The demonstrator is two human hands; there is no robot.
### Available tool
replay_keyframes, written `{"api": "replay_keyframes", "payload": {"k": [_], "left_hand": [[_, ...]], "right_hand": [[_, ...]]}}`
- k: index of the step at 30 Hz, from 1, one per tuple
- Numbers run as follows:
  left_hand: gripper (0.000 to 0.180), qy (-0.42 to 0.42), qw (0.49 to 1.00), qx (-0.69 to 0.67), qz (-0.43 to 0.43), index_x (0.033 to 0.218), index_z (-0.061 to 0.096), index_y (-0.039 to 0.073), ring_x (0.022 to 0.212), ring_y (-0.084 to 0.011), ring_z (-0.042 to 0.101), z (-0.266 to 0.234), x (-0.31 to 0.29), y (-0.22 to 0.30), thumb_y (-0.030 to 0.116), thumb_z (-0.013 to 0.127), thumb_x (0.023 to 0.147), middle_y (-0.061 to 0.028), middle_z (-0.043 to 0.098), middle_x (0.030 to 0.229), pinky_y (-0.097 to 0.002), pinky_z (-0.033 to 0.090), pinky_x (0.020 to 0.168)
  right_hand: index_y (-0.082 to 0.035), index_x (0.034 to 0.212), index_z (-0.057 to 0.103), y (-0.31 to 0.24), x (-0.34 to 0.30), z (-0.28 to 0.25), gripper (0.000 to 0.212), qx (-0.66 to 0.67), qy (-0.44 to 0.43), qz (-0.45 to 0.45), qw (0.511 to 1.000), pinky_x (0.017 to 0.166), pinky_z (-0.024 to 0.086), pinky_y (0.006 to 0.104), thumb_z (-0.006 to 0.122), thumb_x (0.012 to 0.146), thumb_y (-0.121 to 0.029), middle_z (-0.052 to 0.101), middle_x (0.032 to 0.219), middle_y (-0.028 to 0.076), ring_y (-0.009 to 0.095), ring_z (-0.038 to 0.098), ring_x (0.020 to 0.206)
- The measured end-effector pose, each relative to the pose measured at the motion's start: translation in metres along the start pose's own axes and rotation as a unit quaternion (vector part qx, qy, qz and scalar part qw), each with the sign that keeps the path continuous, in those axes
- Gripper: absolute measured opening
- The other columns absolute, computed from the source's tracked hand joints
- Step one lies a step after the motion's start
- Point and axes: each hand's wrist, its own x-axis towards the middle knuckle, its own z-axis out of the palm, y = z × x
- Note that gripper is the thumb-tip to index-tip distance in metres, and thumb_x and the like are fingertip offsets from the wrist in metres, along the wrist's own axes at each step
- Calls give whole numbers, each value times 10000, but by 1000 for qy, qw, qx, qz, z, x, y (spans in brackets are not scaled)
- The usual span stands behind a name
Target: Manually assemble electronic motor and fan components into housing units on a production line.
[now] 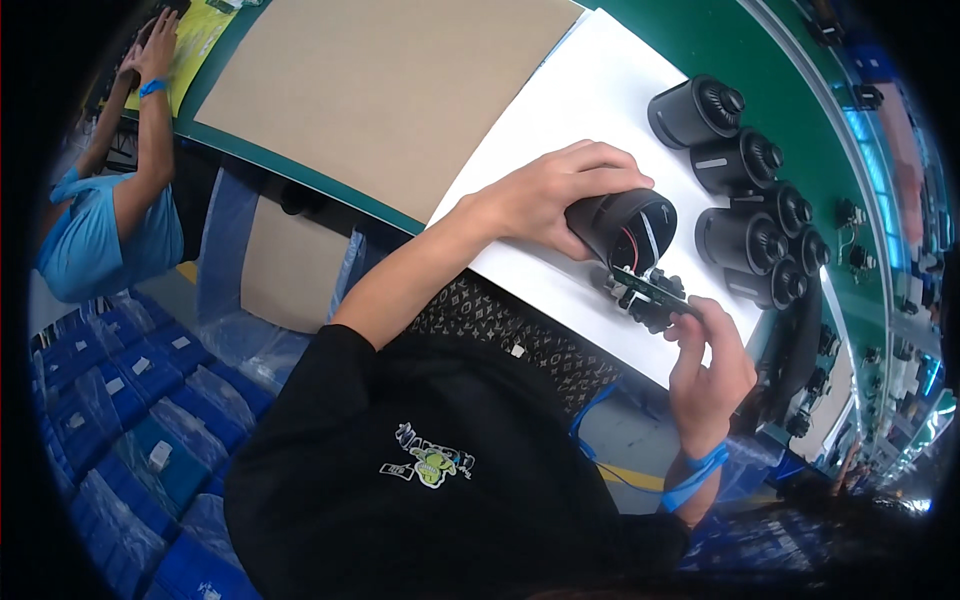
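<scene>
My left hand (pixel 555 195) is wrapped round a black cylindrical housing (pixel 605 222), tilted so that its open end points to the right. Wires run inside the opening, among them a red one. At the mouth of the housing, a small dark circuit board (pixel 652 292) with white connectors is pinched between the thumb and fingers of my right hand (pixel 712 370). Dark round parts (pixel 655 315) lie just beneath the board; whether they are joined to it I cannot tell. A blue band circles my right wrist.
Several black cylinders with ribbed knob-like ends (pixel 740 240) stand grouped on the right of the white sheet (pixel 590 90). Brown board (pixel 380 90) covers the bench to the left. Blue wrapped boxes (pixel 140 400) fill the lower left. A co-worker in blue (pixel 110 235) works at the far left.
</scene>
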Motion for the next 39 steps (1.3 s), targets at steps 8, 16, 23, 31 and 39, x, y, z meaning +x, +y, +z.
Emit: {"api": "replay_keyframes", "payload": {"k": [8,16,23,31,39], "left_hand": [[826,6,1000,-4,7,1294,549,79,1133,-305,569,1,0,-1,25,811,512,-120,550,1231,-379,497,959],[847,14,1000,0,15,1300,545,82,1123,-299,577,1,-1,-4,55,831,503,-123,552,1231,-380,501,958],[857,11,1000,22,5,1311,536,88,1122,-307,582,0,0,-2,76,847,513,-125,553,1240,-382,504,959],[847,25,1000,-5,-6,1305,543,95,1118,-311,586,3,-1,1,79,846,514,-129,562,1232,-385,513,943],[864,17,997,72,9,1299,548,106,1094,-318,601,7,-1,0,137,874,500,-129,593,1205,-384,513,927]], "right_hand": [[3,1032,629,-2,6,-2,198,-37,9,-17,999,565,495,292,645,843,60,640,748,118,211,646,615],[22,1020,629,-14,6,-4,221,-173,-37,-101,979,551,481,297,621,814,103,612,731,132,214,622,598],[19,1022,625,-11,16,-3,314,-80,-39,-70,994,549,483,341,652,730,129,628,744,144,273,612,618],[-5,1048,613,-13,8,-4,335,-147,-54,-102,982,556,482,326,568,748,137,605,750,121,218,612,617],[0,1095,605,-25,13,1,343,-176,-102,-78,976,613,498,350,549,782,127,617,784,168,286,637,693]]}}
